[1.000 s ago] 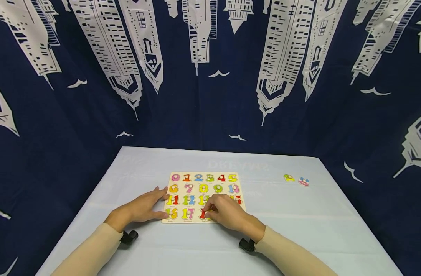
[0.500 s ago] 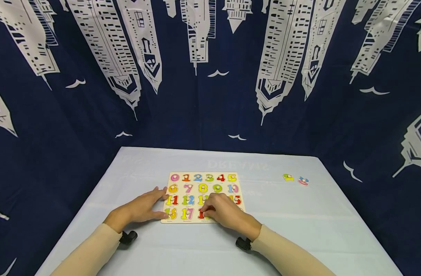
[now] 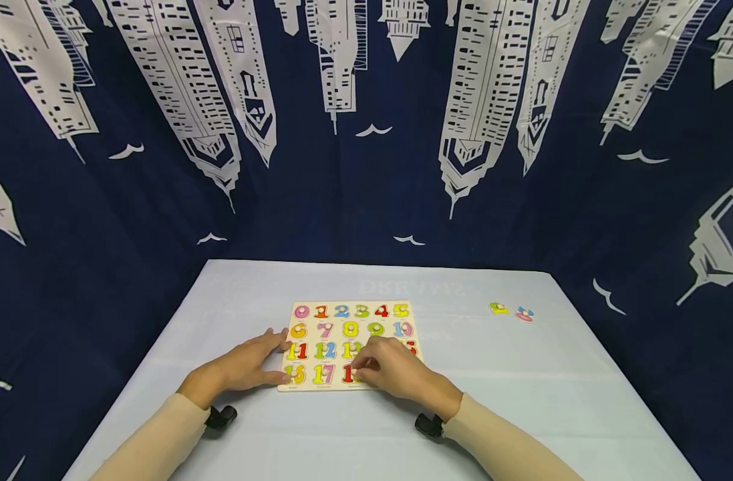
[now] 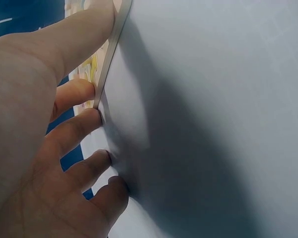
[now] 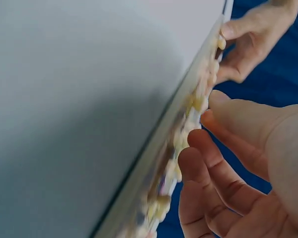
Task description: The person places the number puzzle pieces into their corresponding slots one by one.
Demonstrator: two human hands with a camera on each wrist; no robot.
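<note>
A wooden number puzzle board (image 3: 336,387) lies flat on the table, its rows filled with coloured number pieces that have small knobs. My left hand (image 3: 240,366) rests at the board's left side, thumb over the near corner and fingers spread along the edge. The left wrist view shows these fingertips (image 4: 93,118) right against the board's side. Above the bottom row, my right hand (image 3: 396,374) pinches the 18 piece (image 3: 347,374) with thumb and index finger. Its red 1 shows; the fingers hide the rest and part of the board's right side.
Two loose puzzle pieces lie at the back right of the white table (image 3: 522,401): a yellow-green one (image 3: 498,308) and a blue-and-pink one (image 3: 524,314). A dark blue cloth (image 3: 342,200) with white building prints hangs behind the table.
The 18 piece has shifted slightly left and sits straighter in the bottom row, with my right fingertips moving along with it. My left hand stays at the board's edge.
</note>
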